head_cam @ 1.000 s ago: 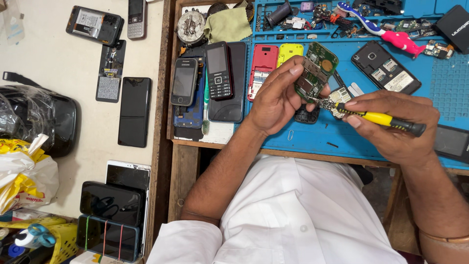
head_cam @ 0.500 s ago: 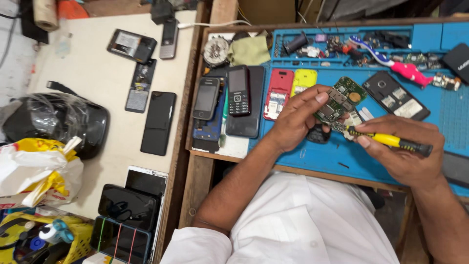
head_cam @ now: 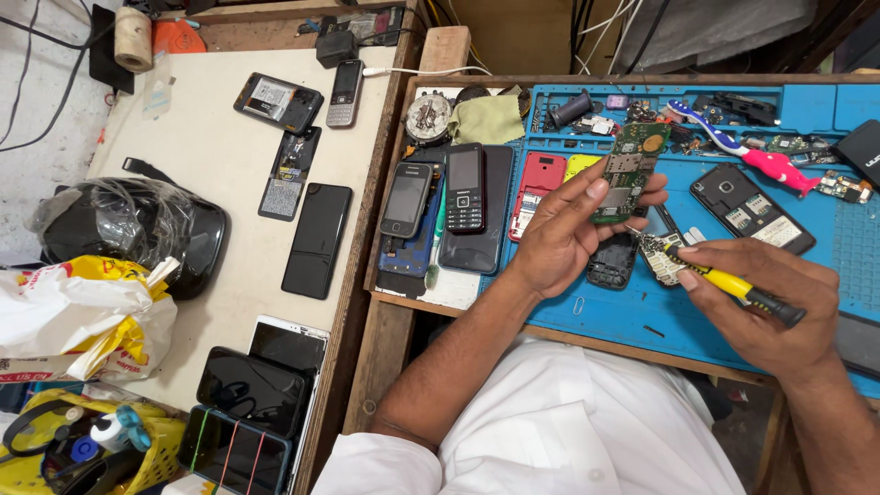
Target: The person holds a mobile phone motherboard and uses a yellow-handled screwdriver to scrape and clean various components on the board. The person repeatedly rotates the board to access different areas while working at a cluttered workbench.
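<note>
I am holding a small green phone circuit board [head_cam: 626, 174] upright in my left hand [head_cam: 561, 236], thumb closed on its near face and fingers curled behind it, above the blue rubber repair mat [head_cam: 587, 316]. My right hand [head_cam: 765, 307] is wrapped tightly around a yellow-handled precision screwdriver [head_cam: 724, 282], its metal tip pointing toward ten o'clock, just under the board's lower edge. The board's long axis is running from twelve to six o'clock, and it is lying at about eleven o'clock from my right hand, so the tip is nearer to it than anything else. A black phone shell [head_cam: 612, 261] is resting on the mat just below my left fingers.
</note>
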